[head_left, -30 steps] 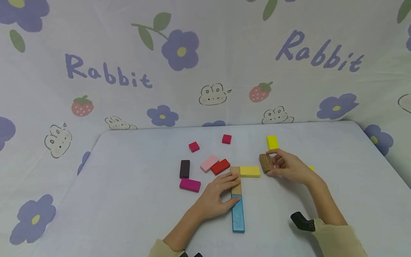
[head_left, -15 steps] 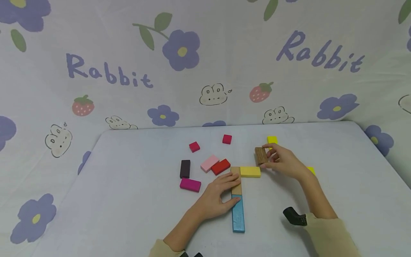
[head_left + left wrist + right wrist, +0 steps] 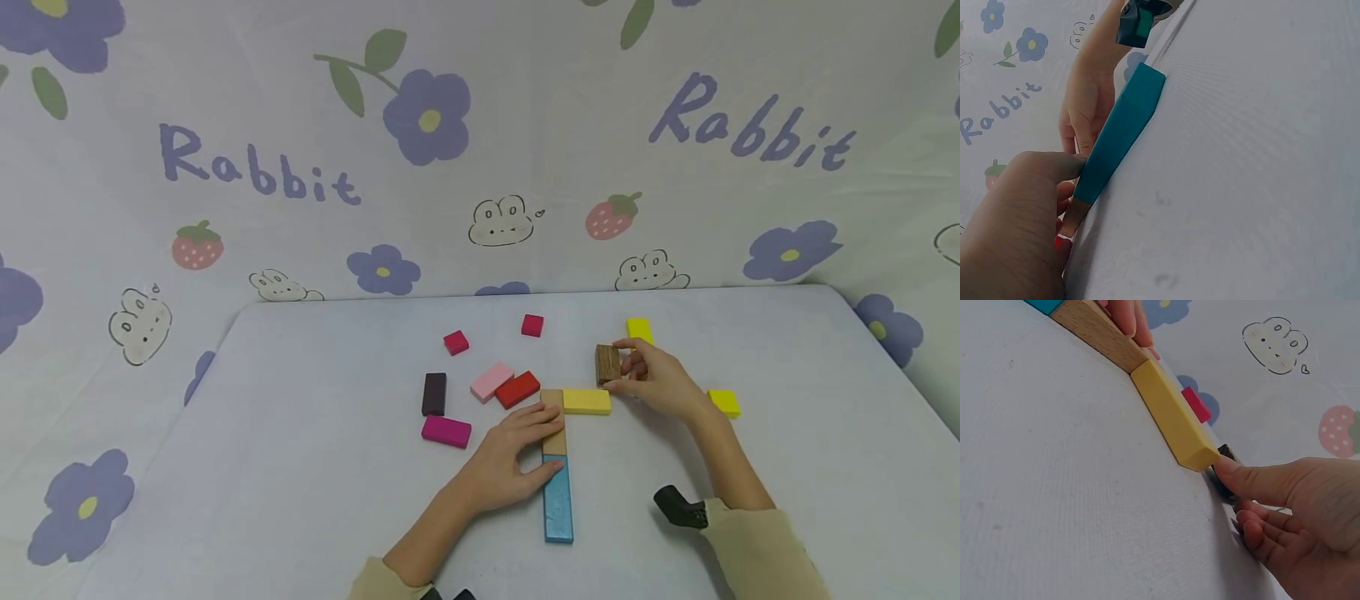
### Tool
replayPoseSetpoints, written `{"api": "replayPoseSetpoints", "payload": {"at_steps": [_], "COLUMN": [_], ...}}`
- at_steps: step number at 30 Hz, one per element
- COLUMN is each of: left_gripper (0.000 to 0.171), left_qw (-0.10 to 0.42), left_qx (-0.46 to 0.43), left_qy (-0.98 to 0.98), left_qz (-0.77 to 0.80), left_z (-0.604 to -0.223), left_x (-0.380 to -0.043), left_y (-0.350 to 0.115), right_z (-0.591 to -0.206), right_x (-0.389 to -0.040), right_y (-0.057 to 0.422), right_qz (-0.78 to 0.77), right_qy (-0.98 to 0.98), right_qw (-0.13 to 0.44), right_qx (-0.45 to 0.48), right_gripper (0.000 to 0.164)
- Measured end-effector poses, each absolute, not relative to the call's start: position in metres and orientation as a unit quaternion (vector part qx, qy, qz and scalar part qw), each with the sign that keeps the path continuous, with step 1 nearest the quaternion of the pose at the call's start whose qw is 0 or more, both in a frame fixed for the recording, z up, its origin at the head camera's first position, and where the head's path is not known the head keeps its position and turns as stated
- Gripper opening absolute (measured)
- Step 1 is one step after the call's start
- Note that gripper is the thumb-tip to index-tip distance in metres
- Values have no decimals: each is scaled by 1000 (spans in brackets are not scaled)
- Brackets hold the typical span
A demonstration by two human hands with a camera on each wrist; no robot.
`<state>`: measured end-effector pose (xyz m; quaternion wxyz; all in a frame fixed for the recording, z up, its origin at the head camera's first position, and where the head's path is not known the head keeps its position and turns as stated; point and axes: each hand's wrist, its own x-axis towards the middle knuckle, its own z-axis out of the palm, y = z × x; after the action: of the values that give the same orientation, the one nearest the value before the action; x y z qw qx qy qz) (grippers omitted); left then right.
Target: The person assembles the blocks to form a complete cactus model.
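Observation:
My left hand (image 3: 504,467) rests with extended fingers on a tan wooden block (image 3: 554,443), its thumb touching a long blue block (image 3: 558,508). These two blocks lie end to end in a line, also seen in the left wrist view, where the blue block (image 3: 1119,134) runs past my thumb. A pale yellow block (image 3: 588,402) extends rightward from the tan block's far end. My right hand (image 3: 660,383) pinches a brown wood-grain block (image 3: 607,365) between thumb and fingers, just beyond the yellow block's right end. In the right wrist view my thumb partly covers the brown block (image 3: 1225,484).
Left of the line lie a red block (image 3: 517,389), a pink block (image 3: 492,382), a black block (image 3: 434,394) and a magenta block (image 3: 446,432). Farther back are two small red blocks (image 3: 532,325). Bright yellow blocks lie behind (image 3: 639,329) and right (image 3: 723,403) of my right hand.
My right hand has carried the brown block left and slightly farther back, turning it straighter, then slowed almost to a halt. My left hand stays in place on the blocks.

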<state>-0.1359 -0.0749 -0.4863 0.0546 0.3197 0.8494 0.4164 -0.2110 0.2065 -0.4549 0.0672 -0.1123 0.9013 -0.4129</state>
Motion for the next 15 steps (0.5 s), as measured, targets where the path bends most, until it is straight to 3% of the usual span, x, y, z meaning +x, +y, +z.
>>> {"api": "replayPoseSetpoints", "payload": {"at_steps": [15], "left_gripper": [56], "left_qw": [51], "left_qx": [324], "left_qy": [849], "left_qz": [415], "left_z": [-489], "left_x": [-137], "left_y": [-75], "right_z": [-460], "right_x": [-210], "right_y": [211], "right_qz": [-423], "right_qy": [894], "right_qw": [87], "right_qx": [-117], "right_gripper": [61]}}
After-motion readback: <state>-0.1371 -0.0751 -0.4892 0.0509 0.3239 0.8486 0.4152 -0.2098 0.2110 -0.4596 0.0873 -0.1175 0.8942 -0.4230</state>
